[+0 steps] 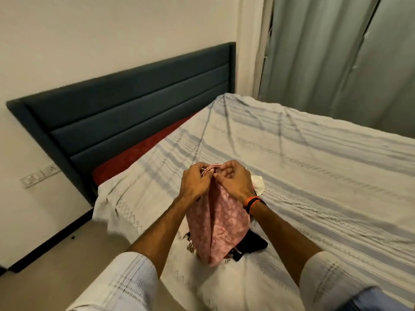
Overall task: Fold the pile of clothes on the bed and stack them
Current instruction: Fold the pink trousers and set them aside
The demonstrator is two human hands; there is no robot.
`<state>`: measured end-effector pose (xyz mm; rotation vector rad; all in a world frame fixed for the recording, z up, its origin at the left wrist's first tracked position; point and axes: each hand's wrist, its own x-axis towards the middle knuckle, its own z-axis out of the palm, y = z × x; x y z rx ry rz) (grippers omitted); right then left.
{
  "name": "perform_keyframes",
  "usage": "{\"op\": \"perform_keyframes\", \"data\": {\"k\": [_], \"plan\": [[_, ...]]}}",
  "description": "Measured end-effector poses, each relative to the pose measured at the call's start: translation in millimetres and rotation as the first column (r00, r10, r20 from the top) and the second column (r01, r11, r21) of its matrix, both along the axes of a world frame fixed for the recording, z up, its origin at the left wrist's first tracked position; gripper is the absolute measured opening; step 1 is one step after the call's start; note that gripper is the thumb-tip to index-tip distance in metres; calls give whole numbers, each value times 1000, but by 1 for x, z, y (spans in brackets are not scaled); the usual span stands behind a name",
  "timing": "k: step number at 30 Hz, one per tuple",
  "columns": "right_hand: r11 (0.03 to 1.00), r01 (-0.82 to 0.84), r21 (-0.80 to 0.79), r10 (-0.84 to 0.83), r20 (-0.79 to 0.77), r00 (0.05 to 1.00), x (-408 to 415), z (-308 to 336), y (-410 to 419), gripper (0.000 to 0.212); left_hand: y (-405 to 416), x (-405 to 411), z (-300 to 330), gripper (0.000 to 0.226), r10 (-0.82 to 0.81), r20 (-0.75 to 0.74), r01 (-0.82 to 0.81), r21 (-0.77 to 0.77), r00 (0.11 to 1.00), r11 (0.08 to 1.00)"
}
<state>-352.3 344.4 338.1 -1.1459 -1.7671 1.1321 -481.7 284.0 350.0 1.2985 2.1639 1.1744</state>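
- I see both hands raised together over the near part of the bed [314,153], holding up a pink patterned garment [220,223] by its top edge.
- My left hand [195,182] has its grip pinched on the striped red-and-white trim at the top of the garment, fingers curled around the cloth.
- My right hand [235,180] has its grip pinched on the same top edge, just beside the left, thumbs nearly touching; an orange and black band [253,202] sits on that wrist.
- The pink garment hangs down from the two hands, its lower end reaching the remaining clothes [251,243] on the bed: a black piece and a patterned dark piece under it.
- A white cloth [258,182] shows just beyond the right hand, lying on the bed; I cannot tell if it is folded.
- The bed wears a pale bedspread with grey stripes; a red mattress edge [139,151] shows near the dark blue headboard [134,93].
- Pale green curtains [336,59] hang at the far right, and a wall switch plate [39,175] sits at the left.
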Motion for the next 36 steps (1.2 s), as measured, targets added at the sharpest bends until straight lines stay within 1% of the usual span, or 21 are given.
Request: {"op": "perform_keyframes", "data": {"k": [3,5,6,8,9,12,15,18,19,22,26,29,31,33,36], "plan": [[970,55,236,-77,85,993,0,19,4,36,6,-6,29,25,-68,-60,70,28,996,997],[937,77,340,-127,130,983,0,29,11,40,8,-11,48,26,-125,-101,130,49,987,990],[926,71,370,-140,163,977,0,36,14,39,11,-14,57,25,-160,-131,169,57,978,984],[918,43,394,-145,234,961,1,56,19,27,13,-22,80,21,-240,-190,255,56,952,965],[923,24,385,-127,243,962,2,65,21,22,14,-27,90,19,-267,-224,285,51,937,957],[931,-11,366,-60,183,981,10,96,24,28,19,-36,117,16,-301,-297,338,79,906,938],[905,-9,424,-104,243,964,19,127,24,28,22,-39,137,15,-341,-288,381,96,895,919],[886,-22,464,-131,294,947,33,156,22,29,28,-36,152,9,-356,-315,408,117,880,906],[887,-24,461,-138,313,940,39,165,20,30,30,-34,156,8,-358,-314,412,125,879,903],[902,-50,428,-131,383,915,62,190,14,33,38,-24,167,17,-362,-280,415,155,889,897],[919,-15,395,-165,418,893,108,218,7,24,50,4,187,18,-400,-252,452,200,881,869],[919,28,393,-216,442,871,147,231,6,30,55,26,207,13,-393,-266,454,234,880,860],[902,73,426,-274,433,859,175,241,5,32,58,43,220,12,-382,-278,453,266,881,851],[883,116,454,-329,425,843,204,254,6,29,62,60,235,12,-372,-283,450,300,884,841],[859,176,482,-395,402,826,246,272,9,28,71,87,253,12,-352,-260,428,364,899,827]]}}
